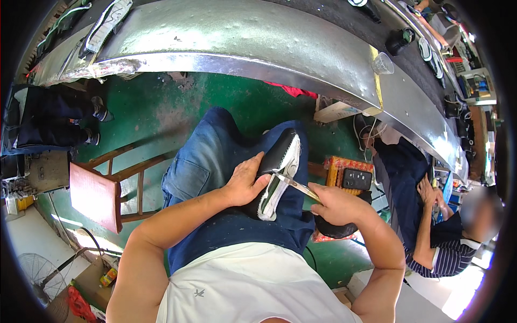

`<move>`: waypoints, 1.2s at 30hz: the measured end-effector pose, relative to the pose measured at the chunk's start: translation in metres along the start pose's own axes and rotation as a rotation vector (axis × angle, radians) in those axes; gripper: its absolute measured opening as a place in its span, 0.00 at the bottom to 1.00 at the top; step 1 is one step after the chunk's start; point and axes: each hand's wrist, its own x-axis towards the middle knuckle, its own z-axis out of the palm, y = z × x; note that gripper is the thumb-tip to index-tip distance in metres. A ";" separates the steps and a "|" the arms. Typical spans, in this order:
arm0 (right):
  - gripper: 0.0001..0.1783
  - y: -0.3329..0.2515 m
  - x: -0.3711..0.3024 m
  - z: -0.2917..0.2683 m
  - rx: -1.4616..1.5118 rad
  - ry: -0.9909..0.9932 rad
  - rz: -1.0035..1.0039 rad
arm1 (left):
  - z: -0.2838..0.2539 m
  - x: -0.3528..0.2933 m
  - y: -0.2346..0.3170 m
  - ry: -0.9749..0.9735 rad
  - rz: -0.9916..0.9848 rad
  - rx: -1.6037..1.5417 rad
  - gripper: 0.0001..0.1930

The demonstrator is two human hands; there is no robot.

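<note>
A black shoe (280, 156) with a white, tooth-edged sole (288, 167) rests tilted on my lap, its toe pointing away from me. My left hand (246, 180) is closed round the black upper from the left, thumb close to the sole's edge. In my right hand (338, 204) is a slim metal tool (299, 187) with a tan handle; its exact kind is hard to tell. The tool's tip touches the shoe near the middle of the sole, beside my left thumb. Just below my right hand sits a rounded black object (335, 229), partly hidden.
A long metal workbench (237, 32) curves across the far side, carrying a pale shoe sole (110, 24) and a clear cup (383, 63). A wooden chair (96, 195) stands left, a fan (43, 277) lower left. At right sits another person (439, 242). A red-orange box (336, 168) is nearby.
</note>
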 end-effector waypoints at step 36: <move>0.19 0.080 0.041 0.081 0.239 0.358 -0.127 | -0.015 0.035 0.007 -0.164 -0.253 -0.026 0.61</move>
